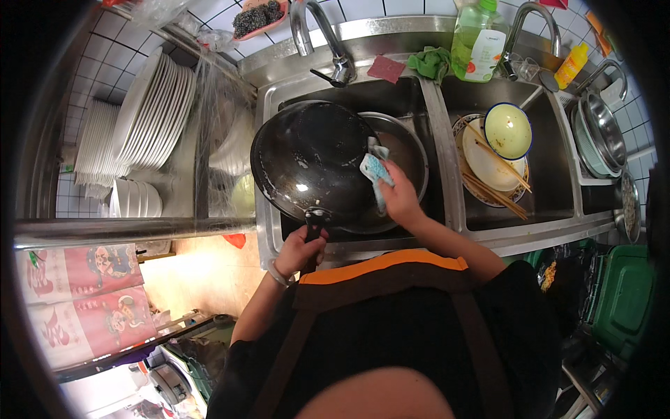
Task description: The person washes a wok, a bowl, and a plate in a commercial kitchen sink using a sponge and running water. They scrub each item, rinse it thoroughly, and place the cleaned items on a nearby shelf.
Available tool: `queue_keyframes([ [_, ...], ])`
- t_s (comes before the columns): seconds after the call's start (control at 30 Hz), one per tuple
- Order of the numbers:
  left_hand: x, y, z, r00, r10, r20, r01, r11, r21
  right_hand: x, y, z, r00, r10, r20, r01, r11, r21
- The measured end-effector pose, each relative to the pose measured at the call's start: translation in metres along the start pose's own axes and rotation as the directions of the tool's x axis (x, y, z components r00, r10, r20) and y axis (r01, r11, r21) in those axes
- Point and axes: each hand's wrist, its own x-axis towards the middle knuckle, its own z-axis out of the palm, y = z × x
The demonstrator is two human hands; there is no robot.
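Note:
My left hand grips the black handle of a dark wok. The wok is held with its rounded underside up, over the left basin of a steel sink, and the underside carries pale scuffs and wet shine. In my right hand is a blue and white cloth, by the right side of the wok's underside. Partly covered by the wok, a round metal basin with murky water sits in the sink.
The right basin holds a yellow enamel bowl, plates and wooden chopsticks. Behind it stand a green detergent bottle and faucets. White plates fill a rack at left. A green bin is at right.

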Motion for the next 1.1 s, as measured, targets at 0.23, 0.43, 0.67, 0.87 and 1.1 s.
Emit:
queue_keyframes([
  [0.23, 0.001, 0.011, 0.009, 0.999, -0.026, 0.031, 0.032, 0.978, -0.209, 0.112, 0.038, -0.1, 0.973, -0.225, 0.053, 0.212, 0.779, -0.59],
  [0.43, 0.017, -0.001, 0.003, 0.995, -0.014, 0.099, 0.045, 0.946, -0.322, 0.144, 0.035, -0.084, 0.973, -0.035, 0.227, 0.223, 0.381, -0.897],
  [0.67, 0.028, 0.0, 0.006, 0.986, 0.063, 0.156, -0.015, 0.956, -0.294, 0.25, 0.024, 0.047, 0.921, -0.106, 0.376, 0.247, 0.903, -0.351],
  [0.87, 0.05, 0.0, -0.002, 0.961, 0.106, 0.254, -0.042, 0.968, -0.247, 0.281, 0.006, 0.102, 0.858, 0.163, 0.487, 0.089, 0.887, -0.454],
  [1.1, 0.067, 0.006, -0.002, 0.956, 0.053, 0.29, 0.045, 0.945, -0.323, 0.278, 0.022, 0.092, 0.735, 0.127, 0.666, 0.298, 0.821, -0.486],
])
